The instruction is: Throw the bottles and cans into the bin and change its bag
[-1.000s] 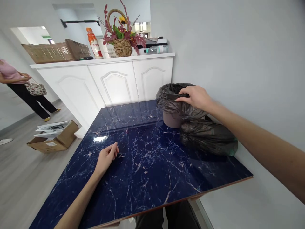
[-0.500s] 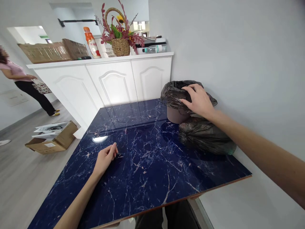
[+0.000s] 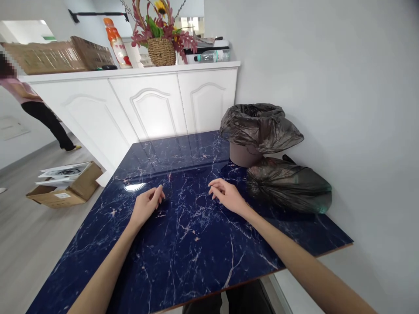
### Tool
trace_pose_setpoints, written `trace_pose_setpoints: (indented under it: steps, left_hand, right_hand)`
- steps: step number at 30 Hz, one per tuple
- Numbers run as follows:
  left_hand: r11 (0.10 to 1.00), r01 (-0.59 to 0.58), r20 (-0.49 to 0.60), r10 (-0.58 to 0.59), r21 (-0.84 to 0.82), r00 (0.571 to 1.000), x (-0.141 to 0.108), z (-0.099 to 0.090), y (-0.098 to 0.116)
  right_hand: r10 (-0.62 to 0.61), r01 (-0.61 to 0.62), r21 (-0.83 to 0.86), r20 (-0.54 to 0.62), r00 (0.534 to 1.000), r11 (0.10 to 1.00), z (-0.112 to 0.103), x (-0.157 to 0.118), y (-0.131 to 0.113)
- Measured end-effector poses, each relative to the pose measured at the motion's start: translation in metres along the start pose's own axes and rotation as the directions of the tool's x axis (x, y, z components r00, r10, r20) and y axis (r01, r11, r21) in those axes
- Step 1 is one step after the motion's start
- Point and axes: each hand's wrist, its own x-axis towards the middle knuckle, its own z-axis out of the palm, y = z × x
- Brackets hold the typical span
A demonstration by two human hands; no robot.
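Over glossy veined table [image 3: 193, 261], near round bin [image 3: 242, 154] in crinkled bag [image 3: 258, 131], curving left hand [image 3: 146, 206] and right hand [image 3: 228, 196] loosely, released.

White cabinet [image 3: 157, 111] in front of me
On top I see a wicker flower basket [image 3: 162, 52] between an orange-capped bottle [image 3: 118, 44] and a clear bottle [image 3: 213, 56]; an open carton [image 3: 70, 192] sits on the floor [image 3: 29, 235].

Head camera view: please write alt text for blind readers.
Bare left hand and right hand over a blue marbled table; at right, a mauve round bin with a black plastic liner beside a filled black plastic bag.
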Motion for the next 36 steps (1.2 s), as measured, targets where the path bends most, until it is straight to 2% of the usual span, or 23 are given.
trace_pose_setpoints:
  steps: [4,18,36]
  left_hand:
    - [0.998,-0.036,0.013,0.036,0.048,0.999,-0.009,0.000,0.002]
    - [0.955,-0.167,0.061,0.157,0.245,0.986,-0.015,0.007,0.005]
    - [0.938,-0.193,0.064,0.182,0.289,0.981,-0.016,0.008,0.005]
  right_hand:
    - [0.037,-0.036,0.085,-0.005,0.999,0.996,-0.005,0.001,0.012]
    - [0.071,-0.070,0.123,0.002,0.998,0.990,-0.005,-0.005,0.003]
    - [0.068,-0.066,0.127,-0.013,0.998,0.990,-0.004,-0.006,0.003]
